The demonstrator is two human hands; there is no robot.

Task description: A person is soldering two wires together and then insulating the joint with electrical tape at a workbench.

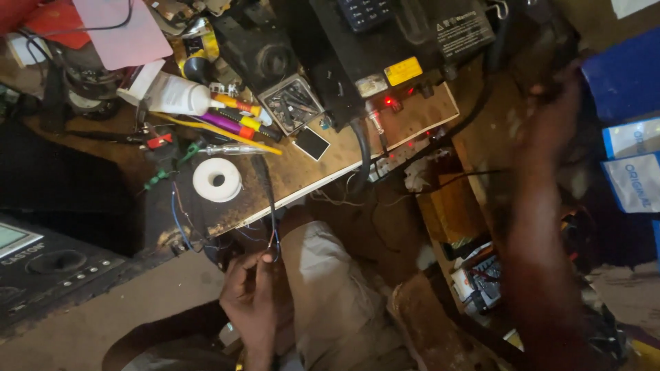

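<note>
**Your bench and its load**

You work at a worn wooden bench (302,168) whose pale front edge runs aslant. On it lies a white solder reel (217,180), flat, near the edge. Just behind it you have a clear-handled screwdriver (230,149), and beyond that a row of coloured screwdrivers (240,118) beside a white bottle (172,95) lying on its side. A small tray (294,103) of metal bits sits in the middle, with a black square pad (311,143) just in front of it. A big black unit (385,48) with a lit red lamp stands at the back. A black cable (265,180) trails over the front edge.
</note>
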